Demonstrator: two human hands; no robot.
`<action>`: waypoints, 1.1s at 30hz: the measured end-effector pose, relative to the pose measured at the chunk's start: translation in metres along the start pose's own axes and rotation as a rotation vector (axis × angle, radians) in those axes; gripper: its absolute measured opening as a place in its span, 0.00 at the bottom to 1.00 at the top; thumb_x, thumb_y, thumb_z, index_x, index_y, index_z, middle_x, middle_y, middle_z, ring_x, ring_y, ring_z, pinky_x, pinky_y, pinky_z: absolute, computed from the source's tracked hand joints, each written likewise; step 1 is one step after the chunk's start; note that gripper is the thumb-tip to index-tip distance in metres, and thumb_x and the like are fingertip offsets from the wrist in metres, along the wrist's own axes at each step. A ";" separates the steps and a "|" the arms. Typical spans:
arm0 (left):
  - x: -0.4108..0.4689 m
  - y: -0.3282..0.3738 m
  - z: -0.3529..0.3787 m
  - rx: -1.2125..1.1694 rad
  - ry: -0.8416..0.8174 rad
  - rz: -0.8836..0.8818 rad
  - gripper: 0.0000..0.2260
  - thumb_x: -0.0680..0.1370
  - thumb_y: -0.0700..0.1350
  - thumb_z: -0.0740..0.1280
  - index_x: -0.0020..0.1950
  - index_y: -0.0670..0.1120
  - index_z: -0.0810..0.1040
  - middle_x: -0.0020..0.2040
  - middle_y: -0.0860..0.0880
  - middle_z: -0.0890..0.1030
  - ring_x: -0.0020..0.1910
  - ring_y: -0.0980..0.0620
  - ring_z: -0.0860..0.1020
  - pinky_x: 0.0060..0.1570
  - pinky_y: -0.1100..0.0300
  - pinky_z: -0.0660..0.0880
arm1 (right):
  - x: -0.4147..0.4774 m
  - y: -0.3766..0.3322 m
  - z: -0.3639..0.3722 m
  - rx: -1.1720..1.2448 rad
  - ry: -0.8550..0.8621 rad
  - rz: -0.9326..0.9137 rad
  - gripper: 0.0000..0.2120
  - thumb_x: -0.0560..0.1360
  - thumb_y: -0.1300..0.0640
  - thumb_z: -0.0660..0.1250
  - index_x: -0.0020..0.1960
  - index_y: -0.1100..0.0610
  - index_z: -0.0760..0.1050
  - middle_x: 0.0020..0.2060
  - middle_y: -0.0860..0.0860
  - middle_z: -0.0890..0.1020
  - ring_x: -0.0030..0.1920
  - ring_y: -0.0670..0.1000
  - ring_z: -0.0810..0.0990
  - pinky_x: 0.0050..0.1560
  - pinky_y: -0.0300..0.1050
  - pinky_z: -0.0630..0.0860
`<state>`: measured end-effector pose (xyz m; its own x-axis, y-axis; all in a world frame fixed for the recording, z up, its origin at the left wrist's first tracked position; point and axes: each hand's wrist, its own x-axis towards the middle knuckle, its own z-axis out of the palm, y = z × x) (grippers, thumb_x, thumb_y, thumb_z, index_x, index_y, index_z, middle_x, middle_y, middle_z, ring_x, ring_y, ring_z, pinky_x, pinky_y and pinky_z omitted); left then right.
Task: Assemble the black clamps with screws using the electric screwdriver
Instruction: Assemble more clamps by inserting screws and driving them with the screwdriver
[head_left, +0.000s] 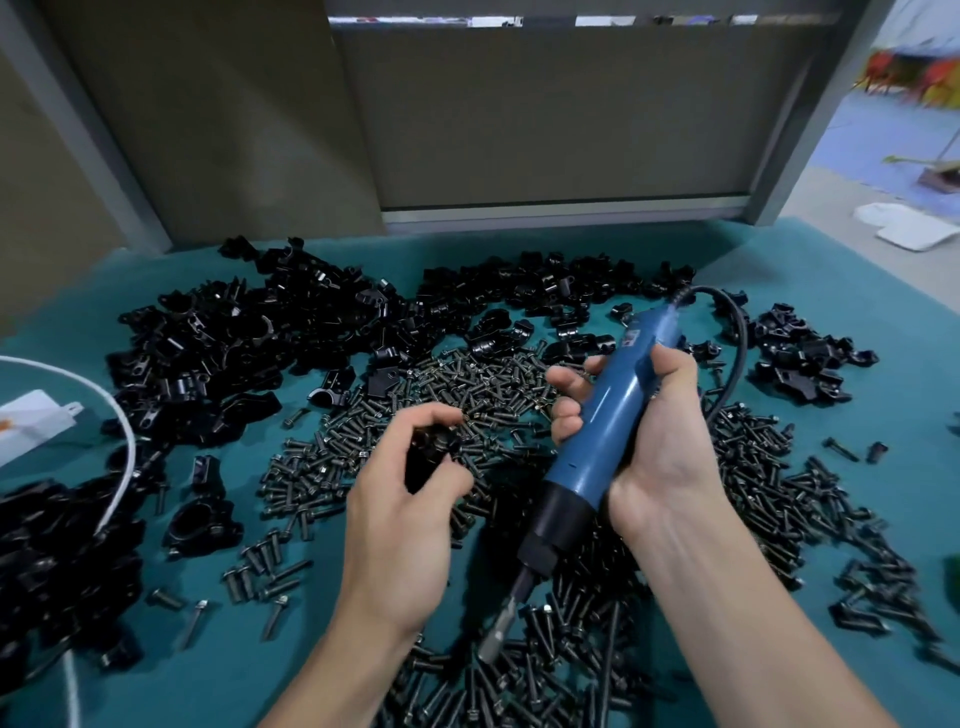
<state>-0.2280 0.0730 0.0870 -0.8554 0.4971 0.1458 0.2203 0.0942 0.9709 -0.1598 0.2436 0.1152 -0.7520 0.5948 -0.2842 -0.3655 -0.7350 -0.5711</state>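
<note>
My left hand grips a black clamp above the middle of the screw pile, fingers curled round it so most of it is hidden. My right hand holds the blue electric screwdriver by its barrel. The tool is tilted, with its black nose and metal bit pointing down towards me and its cable leaving at the far end. The bit hangs apart from the clamp, lower and to its right. Loose dark screws cover the green table.
Heaps of black clamp parts lie across the back and left of the green table; more sit at the right. An assembled clamp lies left of my left hand. A white cable and white box lie far left. A grey partition stands behind.
</note>
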 end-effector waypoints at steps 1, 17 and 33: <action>0.001 -0.001 -0.001 -0.006 -0.001 -0.007 0.17 0.72 0.49 0.66 0.60 0.61 0.80 0.41 0.47 0.78 0.34 0.57 0.73 0.40 0.53 0.71 | 0.000 0.001 0.000 -0.008 0.004 0.011 0.21 0.78 0.39 0.63 0.47 0.58 0.72 0.45 0.61 0.82 0.30 0.53 0.75 0.27 0.42 0.75; 0.011 -0.008 -0.004 -0.098 0.045 -0.114 0.25 0.66 0.48 0.67 0.61 0.66 0.78 0.64 0.63 0.79 0.71 0.62 0.71 0.64 0.51 0.66 | 0.000 -0.003 -0.008 0.091 -0.020 0.075 0.21 0.69 0.49 0.70 0.57 0.58 0.72 0.51 0.62 0.83 0.34 0.54 0.76 0.35 0.45 0.77; 0.017 -0.004 -0.014 -0.381 0.001 -0.237 0.12 0.79 0.33 0.68 0.50 0.51 0.81 0.41 0.53 0.81 0.41 0.54 0.78 0.47 0.54 0.76 | -0.001 -0.009 0.009 0.015 -0.003 -0.098 0.15 0.69 0.58 0.73 0.52 0.59 0.71 0.46 0.61 0.82 0.31 0.51 0.75 0.30 0.42 0.76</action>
<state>-0.2502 0.0686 0.0883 -0.8621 0.4989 -0.0889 -0.1698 -0.1192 0.9782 -0.1603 0.2465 0.1277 -0.7142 0.6627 -0.2252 -0.4451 -0.6783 -0.5847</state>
